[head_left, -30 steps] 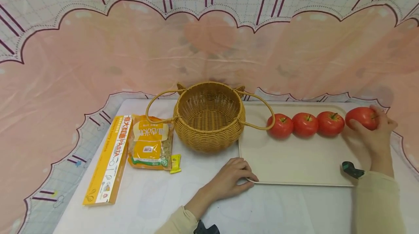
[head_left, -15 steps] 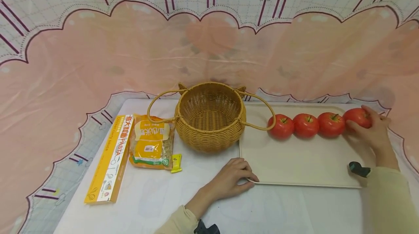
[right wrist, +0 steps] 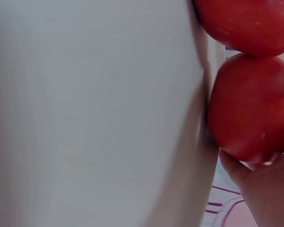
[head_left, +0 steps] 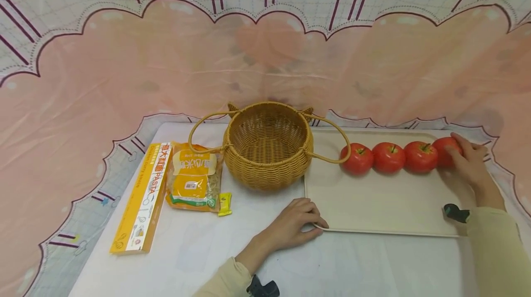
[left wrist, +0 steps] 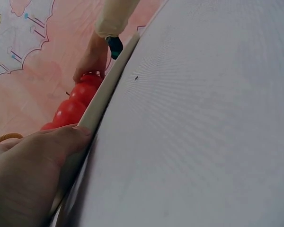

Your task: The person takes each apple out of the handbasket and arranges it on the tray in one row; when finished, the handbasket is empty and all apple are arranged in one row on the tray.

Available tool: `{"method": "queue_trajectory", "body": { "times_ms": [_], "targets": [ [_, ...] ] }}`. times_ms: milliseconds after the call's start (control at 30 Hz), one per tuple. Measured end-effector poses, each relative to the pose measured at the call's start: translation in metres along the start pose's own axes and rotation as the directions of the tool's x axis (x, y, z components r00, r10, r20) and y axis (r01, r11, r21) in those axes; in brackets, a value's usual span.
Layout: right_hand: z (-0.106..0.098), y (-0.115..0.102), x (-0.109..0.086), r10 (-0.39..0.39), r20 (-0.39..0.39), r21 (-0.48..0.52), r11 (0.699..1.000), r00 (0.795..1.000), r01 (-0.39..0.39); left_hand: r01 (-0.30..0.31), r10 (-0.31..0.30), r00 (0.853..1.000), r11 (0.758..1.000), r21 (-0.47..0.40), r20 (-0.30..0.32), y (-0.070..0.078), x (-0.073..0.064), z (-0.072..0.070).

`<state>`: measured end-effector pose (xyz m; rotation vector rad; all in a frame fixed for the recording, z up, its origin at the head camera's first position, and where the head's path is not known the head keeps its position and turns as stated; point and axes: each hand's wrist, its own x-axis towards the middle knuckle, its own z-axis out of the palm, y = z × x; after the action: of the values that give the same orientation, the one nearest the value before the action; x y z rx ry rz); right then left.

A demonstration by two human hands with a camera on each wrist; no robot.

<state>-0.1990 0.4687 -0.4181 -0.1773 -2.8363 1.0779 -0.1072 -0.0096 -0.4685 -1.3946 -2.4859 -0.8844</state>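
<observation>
Four-sided and cream-coloured, a shallow tray (head_left: 386, 204) carries several red apples in a row along its far side. My right hand (head_left: 473, 163) holds the rightmost apple (head_left: 445, 149), thumb and fingers around its right end. In the right wrist view that apple (right wrist: 251, 111) touches its neighbour (right wrist: 248, 23). At the tray's near left corner, my left hand (head_left: 292, 225) grips the rim between thumb and fingers. The left wrist view shows this hand (left wrist: 28, 170) on the tray edge (left wrist: 99, 101); its other fingers are mostly hidden.
A wicker basket (head_left: 267, 172) stands left of the tray, one handle reaching the leftmost apple (head_left: 356, 161). Farther left lie an orange food bag (head_left: 192, 179), a small yellow packet (head_left: 225, 204) and a long pasta box (head_left: 141, 200). A patterned cloth (head_left: 265, 57) hangs behind.
My right hand has moved left with the rightmost apple, which now sits against the row. The left hand stays on the tray corner. The head view has shifted slightly.
</observation>
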Motion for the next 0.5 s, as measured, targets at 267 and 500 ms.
{"method": "queue_trajectory", "body": {
  "times_ms": [267, 500],
  "targets": [
    [0.003, 0.004, 0.000, -0.089, 0.024, -0.050, 0.995, 0.996, 0.090, 0.003, -0.003, 1.000, 0.999, -0.033, 0.004, -0.002, 0.001, 0.001],
    [0.005, 0.004, -0.013, -0.148, -0.081, 0.022, 0.988, 0.986, 0.150, 0.098, -0.101, 0.994, 0.993, -0.062, -0.040, 0.000, -0.007, -0.011]
  ]
}}
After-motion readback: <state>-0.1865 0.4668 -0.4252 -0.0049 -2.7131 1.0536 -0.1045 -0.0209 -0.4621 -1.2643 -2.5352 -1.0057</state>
